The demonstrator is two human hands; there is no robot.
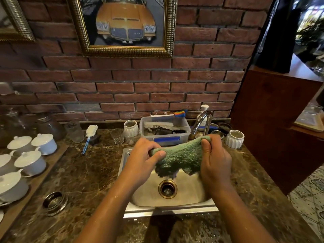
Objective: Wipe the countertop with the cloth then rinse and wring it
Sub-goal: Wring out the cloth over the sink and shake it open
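Note:
A fluffy green cloth (180, 156) hangs stretched between both hands above the steel sink (138, 197). My left hand (140, 160) grips the cloth's left end, fingers curled around it. My right hand (214, 158) pinches the right end between thumb and fingers, just below the chrome tap (201, 122). The cloth's lower edge droops toward the brass drain (167, 188). No water is seen running from the tap. The brown marble countertop (84, 176) surrounds the sink and looks wet near its front edge.
White lidded cups (29, 162) sit on a wooden tray at the left. A metal ring (55, 202) lies on the counter. Behind the sink stand a plastic tub with brushes (164, 130), glasses, white ribbed jars (234, 138) and a bottle brush (89, 137). A wooden cabinet (273, 120) is at right.

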